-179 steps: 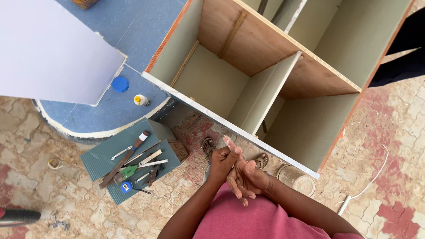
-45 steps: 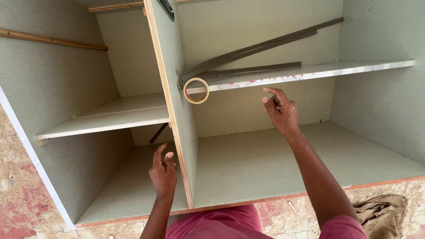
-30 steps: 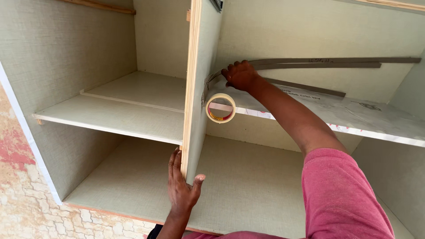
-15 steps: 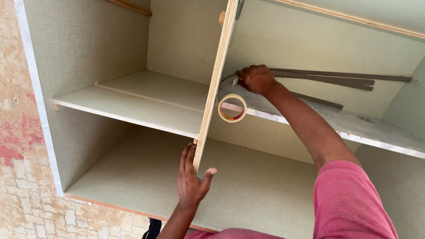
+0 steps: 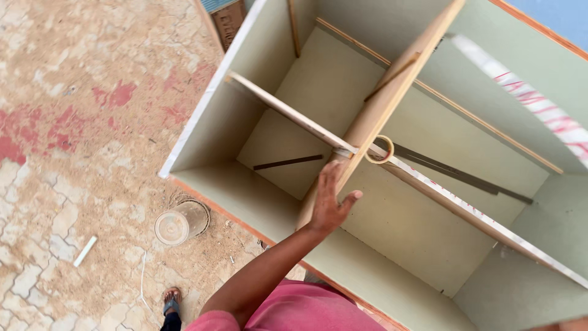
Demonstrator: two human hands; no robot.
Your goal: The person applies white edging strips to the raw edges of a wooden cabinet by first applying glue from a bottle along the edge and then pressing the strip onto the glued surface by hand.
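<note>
Outdoors on sandy paving stones point(image 5: 79, 153) with patches of red, we're looking down into a big open cabinet point(image 5: 392, 184) in pale green board with raw wood edges. It's split by an upright divider point(image 5: 392, 104) and a shelf point(image 5: 465, 208) that crosses it.

Our left hand point(image 5: 329, 202) is up against the front edge of that divider, fingers spread wide and flat, thumb sticking out to the side, not wrapped around anything. Our right hand isn't in the shot at all, so we can't say what it's doing.

A roll of tape point(image 5: 379, 149) sits right where the shelf meets the divider, just beside the divider's edge and a bit above our fingertips. Behind it a few long dark strips point(image 5: 459, 175) lie along the shelf, and one more dark strip point(image 5: 288, 162) lies in the compartment on the other side of the divider.

On the ground near the cabinet's front corner we've got a round bucket point(image 5: 180, 222), and a small white stick point(image 5: 85, 251) lies farther out. A sandalled foot point(image 5: 171, 301) pokes in at the bottom edge, next to our pink shirt point(image 5: 306, 312).
</note>
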